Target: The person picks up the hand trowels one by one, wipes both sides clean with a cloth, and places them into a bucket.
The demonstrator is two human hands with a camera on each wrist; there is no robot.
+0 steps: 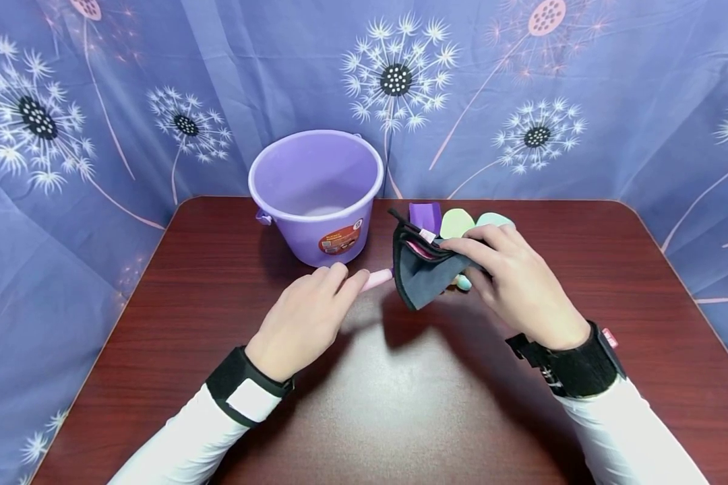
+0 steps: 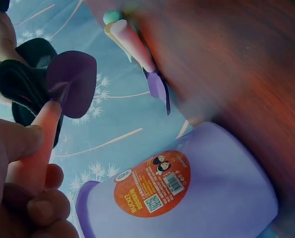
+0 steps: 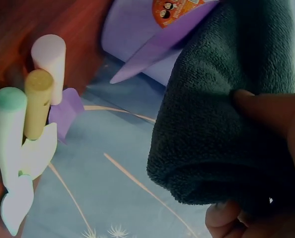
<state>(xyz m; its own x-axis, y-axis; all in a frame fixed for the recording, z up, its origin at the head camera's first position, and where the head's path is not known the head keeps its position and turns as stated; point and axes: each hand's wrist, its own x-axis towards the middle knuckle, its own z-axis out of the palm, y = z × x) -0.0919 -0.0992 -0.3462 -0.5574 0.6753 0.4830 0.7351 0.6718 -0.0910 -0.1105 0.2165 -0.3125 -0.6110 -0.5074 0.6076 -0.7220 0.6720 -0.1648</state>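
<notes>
My left hand (image 1: 306, 313) grips the pink handle of a toy shovel (image 1: 377, 279). Its purple blade (image 2: 78, 82) shows in the left wrist view, right against a folded dark grey cloth (image 1: 421, 273); from the head view the cloth hides that blade. With thumb and fingers, my right hand (image 1: 512, 283) holds the cloth, which has a black edge and a small white tag. The right wrist view shows the cloth's fuzzy side (image 3: 202, 109) under my thumb, the purple blade jutting out past it.
Behind the cloth lie more toy shovels: a purple one (image 1: 425, 217), a yellow-green one (image 1: 458, 223) and a mint one (image 1: 493, 219). A purple bucket (image 1: 300, 239) with an orange label stands upright left of them. A blue dandelion-print curtain (image 1: 279, 54) hangs behind the dark red table (image 1: 588, 249).
</notes>
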